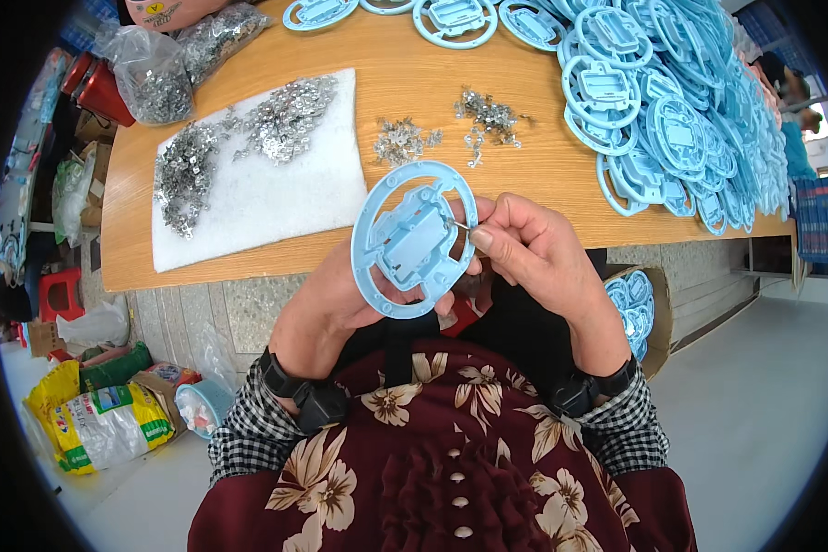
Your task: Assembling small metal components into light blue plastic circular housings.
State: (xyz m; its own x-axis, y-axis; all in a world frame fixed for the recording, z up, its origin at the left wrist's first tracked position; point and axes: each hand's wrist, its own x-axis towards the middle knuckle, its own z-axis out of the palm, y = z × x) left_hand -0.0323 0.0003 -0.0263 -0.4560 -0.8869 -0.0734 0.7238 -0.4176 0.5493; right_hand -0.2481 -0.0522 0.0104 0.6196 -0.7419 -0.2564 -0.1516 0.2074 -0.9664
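A light-blue plastic toy steering wheel part (420, 241) is held up over the table's front edge, tilted, its moulded inner side showing. My left hand (329, 287) grips it from behind and below; the ring hides most of those fingers. At the right of the wheel, my right hand (538, 253) pinches a small thin metal piece (459, 225) between thumb and forefinger. The metal's tip reaches into the wheel's centre housing; its exact shape is too small to make out. Just beyond the wheel lie two small heaps of metal clips (401, 142), (488, 117).
Left on the wooden table (267, 264), a white foam sheet (276, 216) bears piles of metal clips (290, 120). Bags of metal parts (164, 97) stand behind it. Many blue wheels (681, 133) are heaped at the right; a box (655, 308) with more stands below.
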